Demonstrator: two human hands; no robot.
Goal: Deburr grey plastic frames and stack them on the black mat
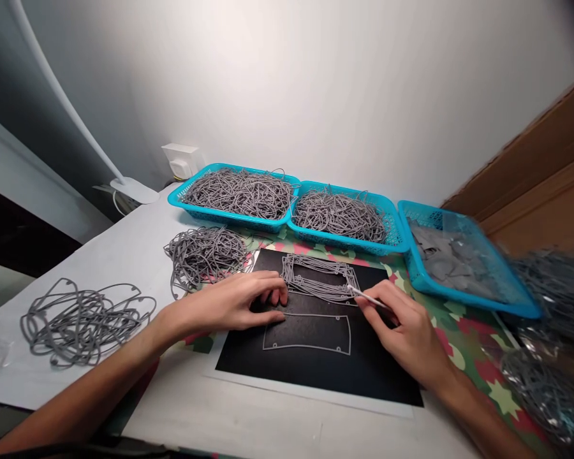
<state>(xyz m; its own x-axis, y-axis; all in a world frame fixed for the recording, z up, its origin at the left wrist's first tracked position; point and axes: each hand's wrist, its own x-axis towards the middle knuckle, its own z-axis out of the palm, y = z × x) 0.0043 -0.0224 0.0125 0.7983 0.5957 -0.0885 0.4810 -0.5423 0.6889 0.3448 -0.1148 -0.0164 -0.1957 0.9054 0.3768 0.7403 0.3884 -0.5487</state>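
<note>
A single grey rectangular rubber gasket (307,347), with small loops along its edges, lies flat on a black sheet (387,376). Just behind it is a stack of similar gaskets (316,291) forming a rough frame. My left hand (242,299) is over the sheet's left side, thumb stretched out at the single gasket's upper left corner; the other fingers curl above, apart from the thumb, with nothing visible between them. In my right hand (406,325) a thin white stick (370,296) is pinched, its tip at the stack's right end.
Two blue baskets (229,220) (349,244) full of grey gaskets stand along the wall. A third blue basket (473,299) holds flat grey pieces in plastic. Loose gasket piles (205,252) (88,325) lie left; bagged gaskets (545,389) sit right. A white lamp (134,190) stands back left.
</note>
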